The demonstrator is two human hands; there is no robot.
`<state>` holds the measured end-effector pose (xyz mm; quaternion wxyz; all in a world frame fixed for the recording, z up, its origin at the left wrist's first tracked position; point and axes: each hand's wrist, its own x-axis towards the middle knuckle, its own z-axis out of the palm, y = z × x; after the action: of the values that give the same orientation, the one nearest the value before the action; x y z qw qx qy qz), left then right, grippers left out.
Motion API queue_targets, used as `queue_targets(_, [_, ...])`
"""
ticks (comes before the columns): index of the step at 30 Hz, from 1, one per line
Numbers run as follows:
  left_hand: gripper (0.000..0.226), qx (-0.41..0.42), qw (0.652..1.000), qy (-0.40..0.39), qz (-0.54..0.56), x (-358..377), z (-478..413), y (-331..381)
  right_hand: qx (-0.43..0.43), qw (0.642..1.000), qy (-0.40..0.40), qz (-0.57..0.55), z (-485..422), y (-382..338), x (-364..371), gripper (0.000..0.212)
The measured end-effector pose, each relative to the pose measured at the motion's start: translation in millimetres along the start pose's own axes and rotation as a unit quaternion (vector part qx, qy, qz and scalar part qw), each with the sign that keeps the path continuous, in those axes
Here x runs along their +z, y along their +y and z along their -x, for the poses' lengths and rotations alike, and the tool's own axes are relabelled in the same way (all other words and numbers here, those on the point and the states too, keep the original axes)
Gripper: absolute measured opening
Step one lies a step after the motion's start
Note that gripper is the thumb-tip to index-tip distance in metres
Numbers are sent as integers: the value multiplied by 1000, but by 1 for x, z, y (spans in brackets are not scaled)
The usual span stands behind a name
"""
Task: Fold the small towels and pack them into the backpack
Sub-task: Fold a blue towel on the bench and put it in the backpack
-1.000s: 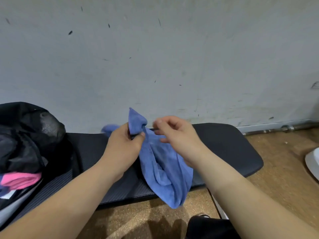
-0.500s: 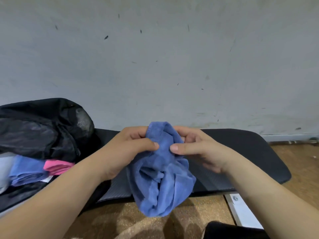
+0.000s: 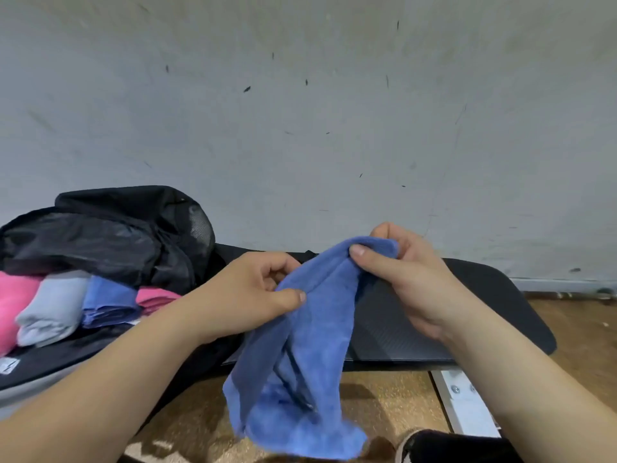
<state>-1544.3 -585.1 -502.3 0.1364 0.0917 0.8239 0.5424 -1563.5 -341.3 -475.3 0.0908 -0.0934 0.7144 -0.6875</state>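
Pinching the blue towel [image 3: 300, 362] at its upper edge with left hand [image 3: 247, 295] and right hand [image 3: 407, 282], both gripping cloth, dangling it crumpled in front of the black pad [image 3: 467, 312] and above the wooden floor [image 3: 384, 396]. Hiding the pad's middle behind the hanging cloth. Seeing, at left, the black backpack [image 3: 110, 235] lying open, folded towels [image 3: 50, 309] side by side inside.

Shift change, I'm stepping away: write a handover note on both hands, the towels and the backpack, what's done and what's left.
Hands: left hand pinches the blue towel at its upper edge, right hand at its top corner; it hangs unfolded in front of the black mat.
The backpack lies open at left, four folded towels in a row at its mouth.
Done: those four. Left: fold the blue towel and pack it.
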Motion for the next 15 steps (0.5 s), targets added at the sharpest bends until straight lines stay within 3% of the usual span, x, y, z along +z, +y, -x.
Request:
queue_targets(3, [12,15,1000,23,-5,0,4,-3,-17,997,70,-11,4,-4,8,40])
queue_targets(7, [11,32,998,49,10,-2,2,-9,48,982,158,-89,7,9,15,21])
queue_targets(9, [13,23,998,52,2,0,-1,-13,67,977,193,-68,5,20,10,17])
queue_targets(11, [19,-14,1000,-5,15,-1,-4,-19,78,968,230,-60,1,26,2,31])
queue_targets(15, [40,-63,986,-146,-57,-8,-11,-31,76,956,282,-20,-13,29,-24,37])
